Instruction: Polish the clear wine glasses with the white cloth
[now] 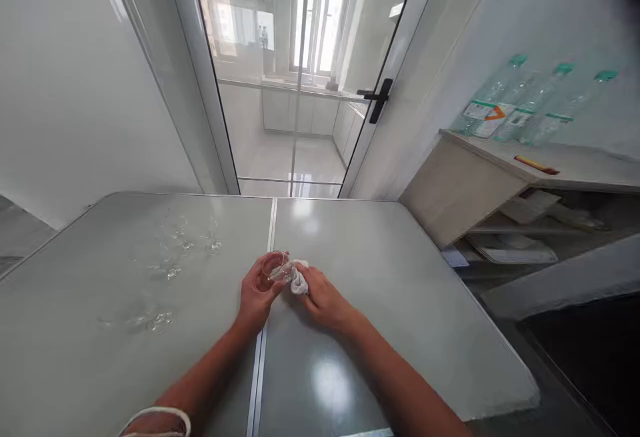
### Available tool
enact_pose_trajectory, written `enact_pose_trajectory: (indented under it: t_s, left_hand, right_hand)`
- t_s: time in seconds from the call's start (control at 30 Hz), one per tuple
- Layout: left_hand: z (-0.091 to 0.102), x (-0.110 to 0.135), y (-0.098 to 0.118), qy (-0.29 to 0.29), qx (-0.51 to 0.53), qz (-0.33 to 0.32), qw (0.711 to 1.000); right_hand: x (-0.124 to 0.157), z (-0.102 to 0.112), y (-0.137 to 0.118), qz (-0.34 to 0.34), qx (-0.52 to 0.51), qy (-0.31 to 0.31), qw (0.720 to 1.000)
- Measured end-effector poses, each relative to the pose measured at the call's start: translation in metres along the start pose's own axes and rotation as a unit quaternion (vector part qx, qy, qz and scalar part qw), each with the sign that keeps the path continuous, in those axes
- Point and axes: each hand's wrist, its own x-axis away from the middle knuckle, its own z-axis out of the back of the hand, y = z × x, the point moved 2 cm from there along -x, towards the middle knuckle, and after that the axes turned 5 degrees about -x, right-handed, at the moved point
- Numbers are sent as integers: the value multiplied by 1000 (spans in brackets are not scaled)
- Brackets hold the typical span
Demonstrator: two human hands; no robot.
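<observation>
The left hand (256,290) grips a clear, seemingly empty glass (277,269); the right hand (323,298) pinches a white cloth (299,278) against it.

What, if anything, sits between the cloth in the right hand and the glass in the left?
Nothing visible. The left hand grips the glass, and the white cloth under the right hand appears to lie directly against it. The other glasses stand apart on the table, off to the left.
</observation>
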Motion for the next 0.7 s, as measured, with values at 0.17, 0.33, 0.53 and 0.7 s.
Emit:
enact_pose_trajectory:
  t_s: [0.17,0.33,0.53,0.7]
  left_hand:
    - [0,-1,-6,-10,6,28,1000]
    - [0,0,-11,-16,74,51,996]
    - [1,3,-13,-38,27,24,999]
    - [6,4,-12,-18,-4,42,999]
  right_hand:
    - [-3,-2,5,-39,-19,12,999]
    - [-6,4,16,-151,-329,100,927]
    - [-2,9,5,-125,-440,48,888]
    - [1,5,-5,-77,-263,-18,962]
